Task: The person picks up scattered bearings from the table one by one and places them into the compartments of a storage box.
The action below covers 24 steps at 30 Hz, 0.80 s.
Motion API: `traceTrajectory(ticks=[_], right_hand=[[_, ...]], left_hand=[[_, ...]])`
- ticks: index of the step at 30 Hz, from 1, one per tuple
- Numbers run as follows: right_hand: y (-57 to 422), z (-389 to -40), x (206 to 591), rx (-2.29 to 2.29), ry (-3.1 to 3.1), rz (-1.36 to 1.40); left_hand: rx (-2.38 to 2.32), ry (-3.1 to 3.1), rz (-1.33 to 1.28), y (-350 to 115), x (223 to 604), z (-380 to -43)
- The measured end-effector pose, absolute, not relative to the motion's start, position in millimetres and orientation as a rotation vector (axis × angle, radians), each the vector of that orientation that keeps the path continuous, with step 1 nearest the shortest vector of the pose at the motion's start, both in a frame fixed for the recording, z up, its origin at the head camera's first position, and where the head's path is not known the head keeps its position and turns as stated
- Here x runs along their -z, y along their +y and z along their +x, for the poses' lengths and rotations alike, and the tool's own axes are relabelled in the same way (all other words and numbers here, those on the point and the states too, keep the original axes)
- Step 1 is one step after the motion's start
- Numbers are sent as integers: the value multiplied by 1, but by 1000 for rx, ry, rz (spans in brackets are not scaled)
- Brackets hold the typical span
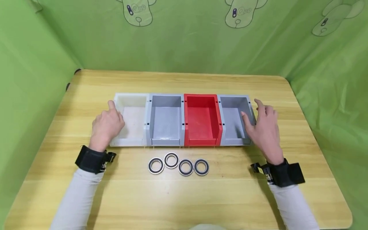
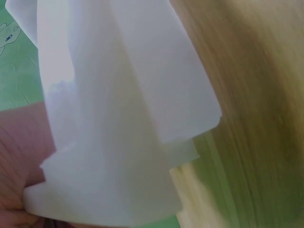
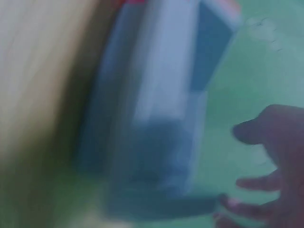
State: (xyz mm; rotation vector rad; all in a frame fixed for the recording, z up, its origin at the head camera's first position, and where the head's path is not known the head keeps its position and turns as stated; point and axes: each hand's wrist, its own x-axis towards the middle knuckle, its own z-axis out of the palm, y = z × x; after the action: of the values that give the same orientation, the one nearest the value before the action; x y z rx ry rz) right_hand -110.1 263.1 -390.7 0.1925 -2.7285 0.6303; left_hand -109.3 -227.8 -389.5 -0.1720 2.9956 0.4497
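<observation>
Four-sided open bins stand joined in a row: a white bin, a grey bin, a red bin and another grey bin at the right end. My left hand grips the outer side wall of the white bin; its wall hides part of the fingers in the left wrist view. Beside the right-end grey bin, my right hand holds nothing, thumb and fingers spread apart around its outer wall. The right wrist view is blurred, showing that hand near the bin's wall.
Several ring-shaped bearings with black faces and metal rims lie in front of the bins. All stand on a wood-grain table. A green curtain surrounds its back and sides.
</observation>
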Motion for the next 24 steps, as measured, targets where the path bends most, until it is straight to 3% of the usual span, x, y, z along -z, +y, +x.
traceTrajectory(ticks=[5,10,24], right_hand=[[231,-77,376,-702,-2485,665],[199,-43,383,-604,-2715,1011],[175,-19,419,-535,-3076,1252]], left_hand=[[-441,2996,-173,-227,390,-111],[-438,2986,-185,-227,390,-110],[-419,2995,-155,-228,390,-111]])
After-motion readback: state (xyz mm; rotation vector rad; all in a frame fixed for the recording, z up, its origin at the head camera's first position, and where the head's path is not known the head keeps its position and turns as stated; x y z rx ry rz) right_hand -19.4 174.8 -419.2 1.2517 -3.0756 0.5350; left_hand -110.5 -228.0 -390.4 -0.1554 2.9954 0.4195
